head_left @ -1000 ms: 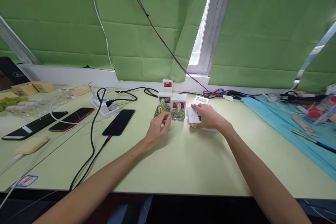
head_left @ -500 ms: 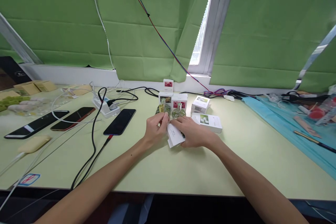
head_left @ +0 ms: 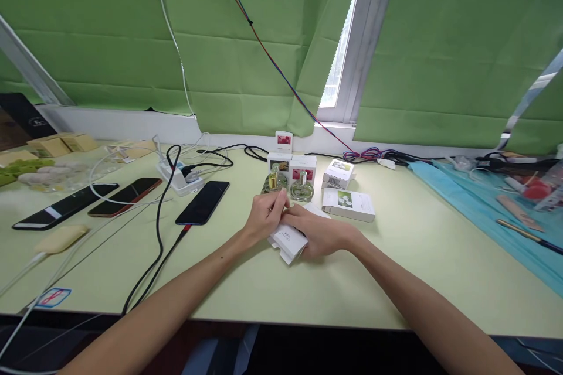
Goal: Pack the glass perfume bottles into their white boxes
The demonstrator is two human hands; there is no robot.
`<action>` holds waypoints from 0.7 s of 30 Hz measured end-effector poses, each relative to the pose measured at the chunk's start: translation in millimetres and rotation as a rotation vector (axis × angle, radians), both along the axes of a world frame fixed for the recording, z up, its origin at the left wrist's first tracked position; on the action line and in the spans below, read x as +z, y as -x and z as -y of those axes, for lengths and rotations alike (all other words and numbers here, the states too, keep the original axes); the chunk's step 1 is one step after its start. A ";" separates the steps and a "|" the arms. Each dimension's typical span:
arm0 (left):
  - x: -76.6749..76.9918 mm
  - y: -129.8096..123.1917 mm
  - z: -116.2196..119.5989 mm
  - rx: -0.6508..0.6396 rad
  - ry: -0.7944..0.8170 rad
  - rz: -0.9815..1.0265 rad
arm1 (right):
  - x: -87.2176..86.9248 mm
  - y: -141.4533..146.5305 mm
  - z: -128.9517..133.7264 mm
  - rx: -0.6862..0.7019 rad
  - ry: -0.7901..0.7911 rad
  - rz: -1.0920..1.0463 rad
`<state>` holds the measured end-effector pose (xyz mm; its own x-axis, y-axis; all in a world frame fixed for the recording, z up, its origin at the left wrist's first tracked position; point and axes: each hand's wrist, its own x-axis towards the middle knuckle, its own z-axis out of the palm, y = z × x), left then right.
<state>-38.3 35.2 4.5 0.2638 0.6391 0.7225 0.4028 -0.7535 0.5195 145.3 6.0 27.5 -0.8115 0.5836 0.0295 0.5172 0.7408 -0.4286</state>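
A small white carton (head_left: pixel 291 240) with an open end flap is held low over the table, tilted toward me. My right hand (head_left: pixel 320 229) wraps round it from the right, the fingers closed across its top. Against those fingers rests my left hand (head_left: pixel 266 214), its fingers curled; whether it grips the carton too is partly hidden. Just behind stand a gold-necked glass perfume bottle (head_left: pixel 273 180) and a clear round perfume bottle (head_left: pixel 302 188). White cartons with flower pictures, one greenish (head_left: pixel 278 159) and one pink (head_left: pixel 309 163), stand behind the bottles.
Right of my hands lie a flat white carton (head_left: pixel 349 205) and another carton (head_left: pixel 338 174). On the left are a black phone (head_left: pixel 203 203) on a cable, two more phones and a power strip (head_left: pixel 182 181). A blue plastic sheet (head_left: pixel 457 199) covers the right side.
The carton has turned and come slightly nearer to me. My left hand has moved away from the gold-necked bottle toward my right hand, and the clear bottle shows more fully.
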 end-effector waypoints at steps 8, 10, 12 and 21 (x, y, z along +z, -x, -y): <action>-2.9 3.9 -4.0 -0.056 0.107 -0.090 | -8.5 -5.6 -0.2 -0.022 -0.048 -0.144; -1.0 4.9 -4.1 -0.045 0.114 -0.082 | -8.8 -5.7 1.2 -0.025 -0.067 -0.188; 1.3 5.6 -4.1 -0.033 0.131 -0.056 | -9.6 -6.4 1.9 -0.034 -0.077 -0.252; 6.1 9.0 -3.6 -0.050 0.296 0.175 | -13.5 -10.1 -0.8 -0.153 -0.052 -0.613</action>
